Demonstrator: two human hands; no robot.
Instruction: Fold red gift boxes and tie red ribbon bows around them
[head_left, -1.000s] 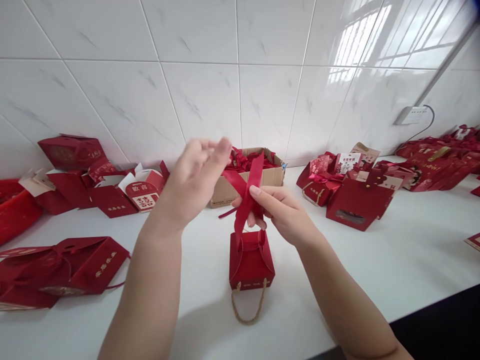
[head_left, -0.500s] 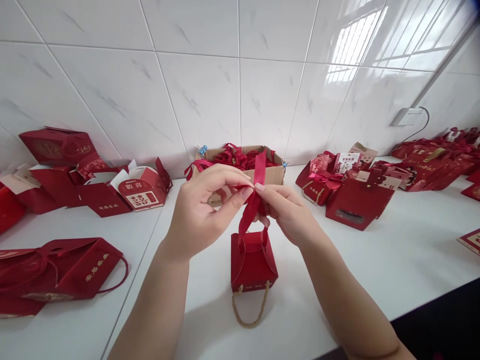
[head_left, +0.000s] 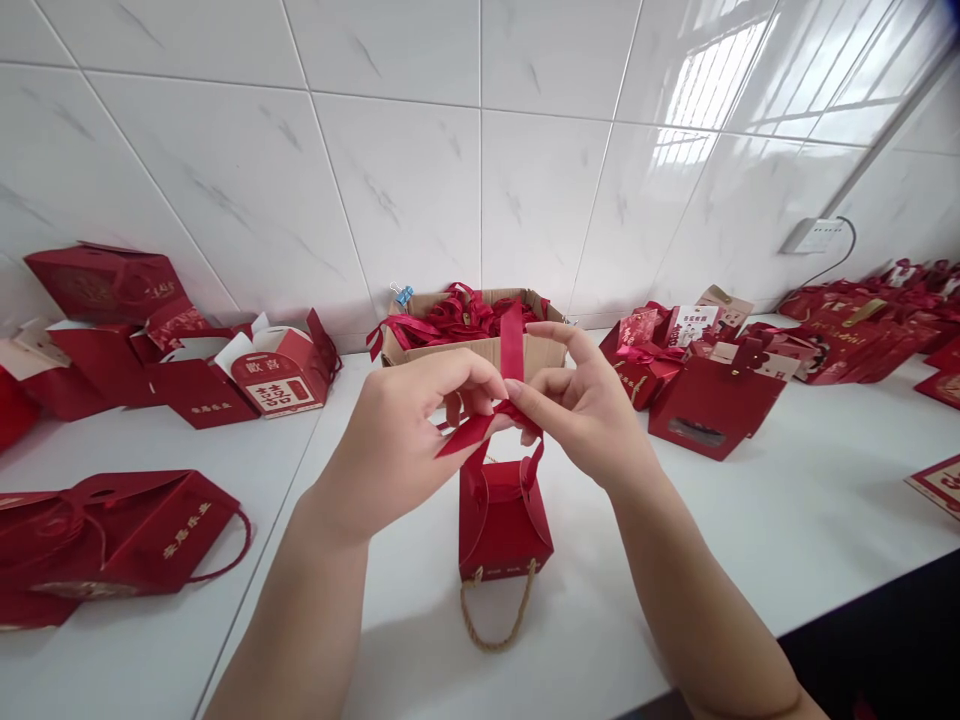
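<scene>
A small red gift box (head_left: 504, 535) stands on the white table in front of me, with a twisted rope handle (head_left: 499, 640) drooping from its near side. Red ribbon (head_left: 512, 345) comes up from the top of the box to my fingers. Pinched in my left hand (head_left: 409, 435) is the ribbon, one end lying across its palm side. My right hand (head_left: 577, 405) grips the ribbon at the crossing between thumb and bent fingers, its index finger raised. One ribbon tail sticks up between the hands. The crossing itself is partly covered by my fingertips.
Behind my hands, a cardboard box (head_left: 544, 350) full of red ribbons stands by the tiled wall, a blue binder clip (head_left: 403, 295) on its rim. Red boxes sit at left (head_left: 202, 385) and right (head_left: 697, 415). A larger red box (head_left: 150, 530) lies near left.
My right index finger has lifted away from the ribbon. The ribbon tail at my left hand now lies across the palm instead of hanging down. The gift box stays in place.
</scene>
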